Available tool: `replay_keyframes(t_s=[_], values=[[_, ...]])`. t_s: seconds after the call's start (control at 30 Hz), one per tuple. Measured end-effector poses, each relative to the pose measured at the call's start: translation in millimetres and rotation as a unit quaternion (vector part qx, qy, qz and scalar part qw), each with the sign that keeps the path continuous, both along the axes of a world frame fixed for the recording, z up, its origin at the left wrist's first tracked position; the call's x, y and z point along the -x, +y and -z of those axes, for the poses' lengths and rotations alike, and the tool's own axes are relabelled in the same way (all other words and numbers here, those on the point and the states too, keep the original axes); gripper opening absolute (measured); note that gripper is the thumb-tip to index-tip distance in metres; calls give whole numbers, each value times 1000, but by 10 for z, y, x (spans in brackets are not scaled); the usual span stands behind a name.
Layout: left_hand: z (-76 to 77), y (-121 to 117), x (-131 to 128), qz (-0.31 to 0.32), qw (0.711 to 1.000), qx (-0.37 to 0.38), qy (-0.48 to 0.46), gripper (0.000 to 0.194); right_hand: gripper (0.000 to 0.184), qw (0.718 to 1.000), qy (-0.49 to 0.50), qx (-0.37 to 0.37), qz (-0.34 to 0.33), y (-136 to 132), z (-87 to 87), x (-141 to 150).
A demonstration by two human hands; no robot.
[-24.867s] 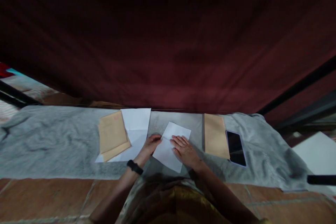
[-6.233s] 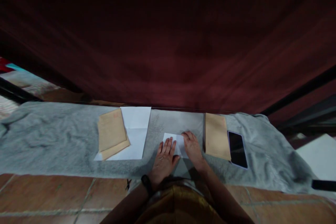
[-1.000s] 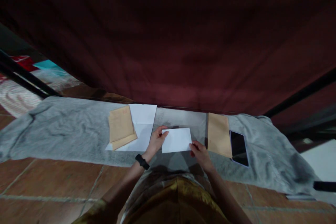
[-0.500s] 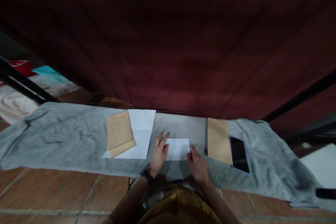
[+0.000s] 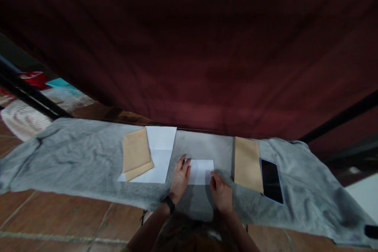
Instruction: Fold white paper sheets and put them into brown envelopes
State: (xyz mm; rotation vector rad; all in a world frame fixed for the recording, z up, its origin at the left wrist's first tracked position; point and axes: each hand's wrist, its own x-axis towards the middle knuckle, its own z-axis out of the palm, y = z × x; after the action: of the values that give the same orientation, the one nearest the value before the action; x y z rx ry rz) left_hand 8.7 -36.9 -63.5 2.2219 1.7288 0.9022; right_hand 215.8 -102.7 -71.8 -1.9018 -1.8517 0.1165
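Note:
A small folded sheet of white paper [image 5: 201,172] lies flat on the grey cloth between my hands. My left hand [image 5: 180,177], with a dark band at its wrist, rests along the paper's left edge, fingers stretched and a little apart. At the right edge, my right hand [image 5: 221,193] has its fingers curled, with the fingertips at the paper's border. Left of my hands, brown envelopes [image 5: 136,150] overlap larger white sheets [image 5: 161,159]. To the right lie another brown envelope [image 5: 247,163] and, beside it, a dark-screened phone or tablet [image 5: 271,181].
Grey cloth [image 5: 88,157] covers the long, narrow surface. A dark red curtain [image 5: 201,67] hangs along its far side. Dark bars slant at both ends, with red and turquoise items [image 5: 60,83] beyond the left one. Floor tiles [image 5: 67,216] show in front.
The whole view has shifted slightly, so things sit a bit lower. My left fingers have drawn closer together on the paper's edge; my right fingertips have moved slightly at its right edge.

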Motion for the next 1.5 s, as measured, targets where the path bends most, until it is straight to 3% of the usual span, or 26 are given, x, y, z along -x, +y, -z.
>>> replay_keyframes(t_s=[0.37, 0.6, 0.93, 1.3, 1.4, 1.5], values=[[-121, -19, -18, 2, 1000, 2, 17, 37, 34, 1000, 3, 28, -9, -10, -106, -5], [-176, -74, -118, -2, 991, -3, 136, 37, 32, 997, -4, 76, -2, -19, -191, -9], [-222, -133, -180, -5, 980, 2, 199, 45, 35, 999, -3, 38, 17, -13, -127, 1], [-175, -135, -221, -16, 978, -3, 210, 45, 38, 999, 11, 8, 32, -60, -74, 21], [-183, -144, -229, -14, 977, -5, 214, 45, 39, 999, 20, -34, 28, -53, -186, 56], [-192, -151, -236, -10, 976, -7, 218, 45, 36, 998, -10, -66, 6, 34, -420, 139]])
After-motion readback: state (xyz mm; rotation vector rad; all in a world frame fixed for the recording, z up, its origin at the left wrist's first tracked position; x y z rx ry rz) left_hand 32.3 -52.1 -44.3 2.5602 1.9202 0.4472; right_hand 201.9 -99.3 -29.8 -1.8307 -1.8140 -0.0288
